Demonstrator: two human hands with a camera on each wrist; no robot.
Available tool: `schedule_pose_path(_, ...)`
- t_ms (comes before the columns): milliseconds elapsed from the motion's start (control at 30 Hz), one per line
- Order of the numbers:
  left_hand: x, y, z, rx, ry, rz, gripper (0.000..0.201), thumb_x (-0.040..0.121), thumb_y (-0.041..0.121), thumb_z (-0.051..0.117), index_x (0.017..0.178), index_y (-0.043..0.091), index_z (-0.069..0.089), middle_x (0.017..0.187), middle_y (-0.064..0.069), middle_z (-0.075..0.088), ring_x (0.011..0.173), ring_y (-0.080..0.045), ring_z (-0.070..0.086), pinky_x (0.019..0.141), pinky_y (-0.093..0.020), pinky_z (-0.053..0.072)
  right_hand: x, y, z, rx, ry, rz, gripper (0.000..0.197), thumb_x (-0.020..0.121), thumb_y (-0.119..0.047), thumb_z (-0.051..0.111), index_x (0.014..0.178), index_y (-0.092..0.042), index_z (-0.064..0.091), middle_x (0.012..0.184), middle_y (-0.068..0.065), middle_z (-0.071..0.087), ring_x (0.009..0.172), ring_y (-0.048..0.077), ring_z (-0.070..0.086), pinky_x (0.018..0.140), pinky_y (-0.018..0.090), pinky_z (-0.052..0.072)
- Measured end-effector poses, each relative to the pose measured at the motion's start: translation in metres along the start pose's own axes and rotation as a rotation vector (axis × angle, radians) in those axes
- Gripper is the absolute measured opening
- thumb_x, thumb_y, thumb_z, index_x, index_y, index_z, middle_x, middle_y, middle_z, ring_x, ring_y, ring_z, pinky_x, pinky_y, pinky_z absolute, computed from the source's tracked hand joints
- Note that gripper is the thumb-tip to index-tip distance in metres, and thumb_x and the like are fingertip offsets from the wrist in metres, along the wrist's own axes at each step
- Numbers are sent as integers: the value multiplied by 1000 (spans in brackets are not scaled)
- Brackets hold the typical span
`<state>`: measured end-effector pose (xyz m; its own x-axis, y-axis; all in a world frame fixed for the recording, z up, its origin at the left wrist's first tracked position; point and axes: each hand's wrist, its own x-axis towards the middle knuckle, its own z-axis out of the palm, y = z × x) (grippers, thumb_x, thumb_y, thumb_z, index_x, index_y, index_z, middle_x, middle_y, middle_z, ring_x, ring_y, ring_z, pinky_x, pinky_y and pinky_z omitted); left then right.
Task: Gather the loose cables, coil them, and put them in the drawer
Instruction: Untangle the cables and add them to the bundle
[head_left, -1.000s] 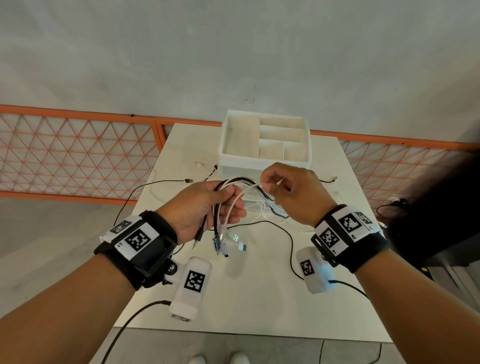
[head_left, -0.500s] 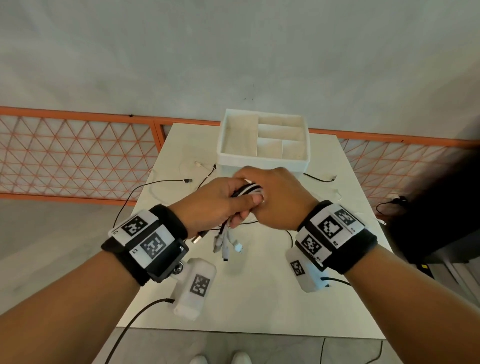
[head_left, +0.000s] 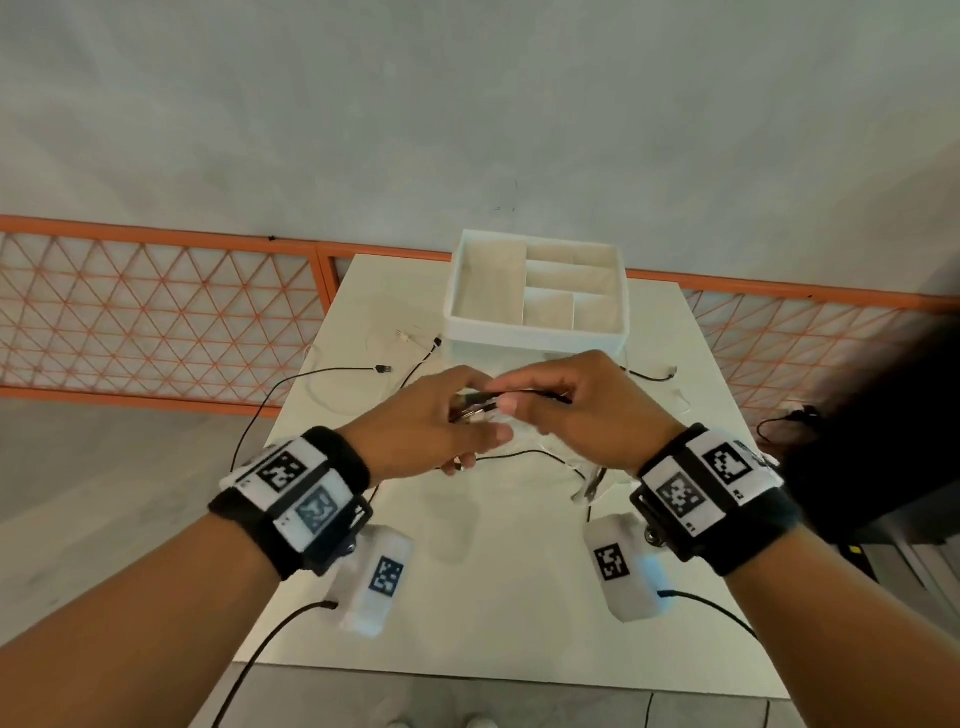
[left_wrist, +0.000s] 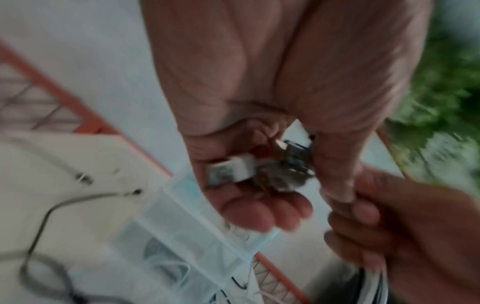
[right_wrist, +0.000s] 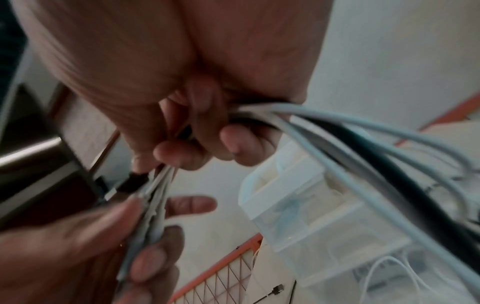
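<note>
Above the tabletop (head_left: 467, 597), our left hand (head_left: 426, 426) grips the plug ends of a cable bundle (head_left: 480, 402); our right hand (head_left: 582, 410) clamps its strands; the drawer (head_left: 535, 332) sits just beyond; loose cables (head_left: 291, 384) lie left.

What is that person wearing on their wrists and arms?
Forearms are bare, no sleeves. The left wrist band and right wrist band are black, with white plates printed with black square codes. Under each hangs a white box bearing another code, with a thin black cable trailing away.
</note>
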<state>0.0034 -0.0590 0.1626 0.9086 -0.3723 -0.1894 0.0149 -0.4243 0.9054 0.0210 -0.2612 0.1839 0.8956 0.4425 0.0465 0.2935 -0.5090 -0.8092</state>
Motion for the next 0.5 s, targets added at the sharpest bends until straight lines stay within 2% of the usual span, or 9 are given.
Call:
schedule_pose_path(100,-9,-6,-6,-486,-55,-80,42,89,44,65,111,8,65,85,-10,66,70,-21,63,61,-30,55,-7,7,-7,213,115,39,16,94,-19,68,105,-23,78,56,-12,63,47,0,52,51,9,39)
schedule_pose_path(200,-7,-1,-1,-738,22,-148,58,91,57,45,102,4,65,79,-12,64,61,-21,61,52,-26,54,-9,11,-5,336,125,52,16,93,-18,69,101,-27,79,63,0,69,48,23,42,48,26,35)
schedule_pose_path(233,-4,2,1,-774,42,-164,62,92,59,42,102,3,65,79,-14,66,61,-22,63,52,-26,55,-9,12,-3,362,120,58,16,92,-18,69,101,-27,79,67,3,72,47,26,37,48,28,33)
schedule_pose_path(300,1,8,4,-798,40,-173,67,93,59,40,107,-1,66,88,-18,71,66,-26,69,57,-29,59,-9,12,0,363,87,68,17,92,-16,69,101,-27,79,73,4,76,42,19,36,45,24,32)
schedule_pose_path(367,3,14,5,-764,38,-176,68,95,58,41,112,-4,65,89,-20,73,70,-28,72,58,-29,59,-9,9,2,321,43,54,17,91,-10,70,103,-20,79,73,-1,77,39,2,45,43,16,38)
schedule_pose_path(400,4,16,4,-730,40,-181,68,95,57,42,113,-4,64,86,-20,72,70,-28,72,58,-29,59,-10,7,4,297,18,38,18,91,-7,70,104,-16,78,75,-5,77,43,-1,55,49,11,44)
schedule_pose_path(433,5,18,4,-689,34,-189,68,95,58,42,112,-5,64,83,-19,72,69,-29,71,58,-30,59,-10,6,5,270,-3,20,19,90,-6,71,105,-16,78,79,-9,78,56,-3,65,60,13,54)
schedule_pose_path(467,6,20,4,-645,19,-197,68,96,59,41,110,-4,65,81,-18,71,68,-30,70,58,-30,59,-9,6,7,239,-15,5,21,89,-7,73,105,-20,79,86,-10,79,73,-2,72,77,23,60)
schedule_pose_path(500,7,22,5,-610,4,-205,67,95,60,40,106,-2,66,77,-16,69,67,-31,69,56,-30,58,-8,6,9,203,-13,-3,23,88,-10,75,104,-26,79,93,-11,79,88,3,74,90,34,59)
